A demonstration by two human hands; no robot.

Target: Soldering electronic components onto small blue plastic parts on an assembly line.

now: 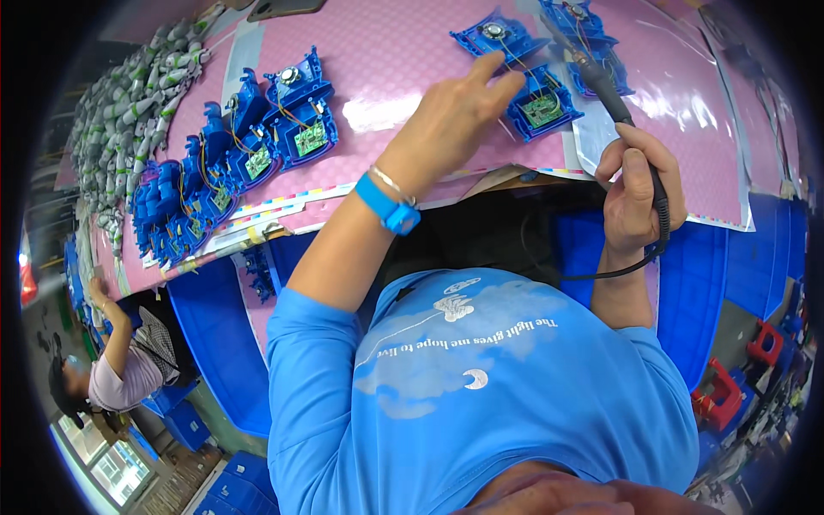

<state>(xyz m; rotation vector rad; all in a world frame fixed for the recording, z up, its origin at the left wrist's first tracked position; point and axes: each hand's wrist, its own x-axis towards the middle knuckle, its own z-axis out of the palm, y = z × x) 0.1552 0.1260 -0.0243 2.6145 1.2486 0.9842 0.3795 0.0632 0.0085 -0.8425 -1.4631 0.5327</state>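
Observation:
My right hand (639,189) is closed around the handle of a soldering iron (605,93), whose tip points up and left toward an opened blue plastic housing. My left hand (463,112) reaches over that housing with thumb and forefinger bent at its inner edge; what lies between them is too small to tell. The housing's far half (496,36) carries a round silver speaker-like part. Its near half holds a green circuit board (542,109), with thin wires running between the halves. Close to the iron's tip lies another opened blue housing (608,73), partly hidden by the iron.
Several opened blue housings (296,107) with boards and wires stand in a row at left on the pink table covering (386,77). Behind them is a heap of grey-white parts (129,94). Blue bins (219,343) sit below the table edge. Another person (129,360) works at far left.

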